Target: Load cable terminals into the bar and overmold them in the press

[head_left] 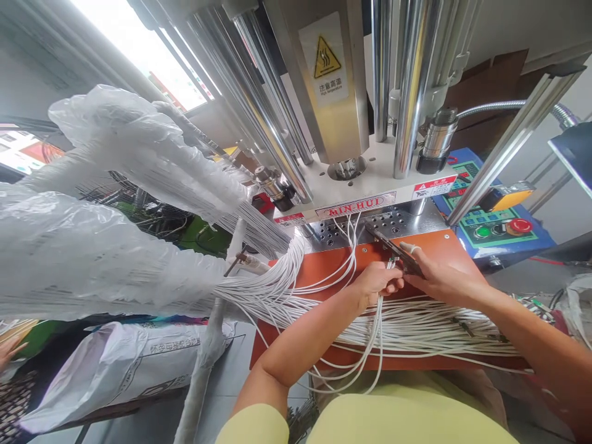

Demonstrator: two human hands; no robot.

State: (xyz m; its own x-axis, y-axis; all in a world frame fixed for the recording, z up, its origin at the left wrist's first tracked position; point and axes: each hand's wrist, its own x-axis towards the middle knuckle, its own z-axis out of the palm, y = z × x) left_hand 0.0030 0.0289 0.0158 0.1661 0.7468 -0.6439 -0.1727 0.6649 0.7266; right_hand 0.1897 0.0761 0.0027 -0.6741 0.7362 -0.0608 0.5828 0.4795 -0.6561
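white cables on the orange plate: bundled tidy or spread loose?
Spread loose. The white cables fan unbound across the orange plate, some looping off its near edge; the left hand pinches a few ends beside the right hand.

Up and left of the grip, a bright window [152,61] gives hard daylight; directly above, a press of chrome columns [409,80] carrying a yellow heat-warning label [327,61]. Just beyond the grip, an orange work surface [333,262] and perforated steel plate [393,222]; to its right, a blue control panel [494,222] with red button [520,226]. Far left, plastic-wrapped bundles [115,203]; lower left, a printed white sack [124,364] on grey floor [231,382].
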